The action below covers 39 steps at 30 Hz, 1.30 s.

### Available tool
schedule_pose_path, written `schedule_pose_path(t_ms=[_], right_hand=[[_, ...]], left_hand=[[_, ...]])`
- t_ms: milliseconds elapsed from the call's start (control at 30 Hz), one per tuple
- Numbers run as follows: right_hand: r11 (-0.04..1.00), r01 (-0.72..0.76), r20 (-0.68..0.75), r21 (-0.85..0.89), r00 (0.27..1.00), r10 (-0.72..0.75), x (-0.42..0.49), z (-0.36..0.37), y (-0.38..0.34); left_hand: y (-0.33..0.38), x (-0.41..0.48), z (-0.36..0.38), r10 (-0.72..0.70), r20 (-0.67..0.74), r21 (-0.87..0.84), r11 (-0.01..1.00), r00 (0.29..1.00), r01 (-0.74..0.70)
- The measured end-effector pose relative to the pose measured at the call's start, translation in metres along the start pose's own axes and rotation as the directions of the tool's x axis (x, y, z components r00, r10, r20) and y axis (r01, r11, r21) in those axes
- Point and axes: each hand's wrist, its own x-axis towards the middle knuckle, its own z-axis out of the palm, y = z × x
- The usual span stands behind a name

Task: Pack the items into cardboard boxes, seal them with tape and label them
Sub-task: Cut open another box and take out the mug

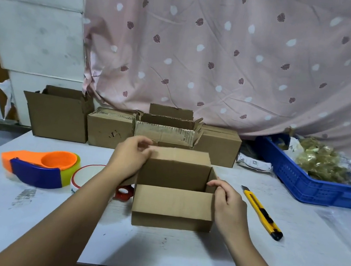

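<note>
Squaring the cardboard box [173, 203] is judged to be the step in hand: the walls stand up, the top is unsealed, and nothing can be seen inside. The box rests on the white surface [174, 253] at the centre of the frame, between the tape dispenser [39, 167] at the left and the yellow knife [262, 214] at the right.

Hand state: the left hand [131, 153] grasps the left end of the far top flap, fingers curled over its edge. The right hand [228, 201] pinches the top edge of the right-hand end wall near the front corner, thumb and fingertips closed on the cardboard.

Procedure:
1. Hold opposite corners, as now, and press until all four corners look square.
2. Fold each top flap fully outward, so that none springs back over the opening.
3. Check that the bottom lies flat on the surface; whether it is taped cannot be told from this view.
4. Only then fetch the bagged items [320, 161] from the blue crate [312, 187] at the right edge of the frame.

Orientation: the opening points upward, toward the camera. The long axis runs left to right across the frame, roughly parallel to the near edge of the surface. The near flap hangs down over the front wall. The far flap leans away, toward the row of boxes [111, 130] at the back.
</note>
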Motion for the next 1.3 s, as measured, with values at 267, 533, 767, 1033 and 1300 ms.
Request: schedule_pose_path(t_ms=[267,533,767,1033,1300], right_hand=[[1.0,0.007,-0.038,-0.018,0.999,-0.007,0.001,0.002,0.003],[0.999,0.002,-0.061,-0.039,0.998,-0.005,0.002,0.004,0.003],[0.998,0.039,-0.069,-0.041,0.997,-0.042,0.002,0.004,0.006],[0.997,0.051,-0.058,-0.064,0.997,-0.055,0.003,0.004,0.003],[0.996,0.046,-0.051,-0.073,0.997,-0.05,0.0,0.002,0.0]], left_hand=[[-0.06,-0.038,-0.035,0.007,-0.15,0.192,0.981,0.989,0.022],[-0.063,-0.042,-0.057,-0.159,0.313,0.603,0.795,0.936,-0.066],[-0.053,-0.048,-0.09,-0.279,0.546,0.576,0.81,0.79,-0.112],[-0.029,-0.062,-0.096,-0.09,0.156,0.657,0.753,0.984,-0.035],[0.051,-0.052,-0.12,0.198,-0.223,0.578,0.815,0.955,-0.034]])
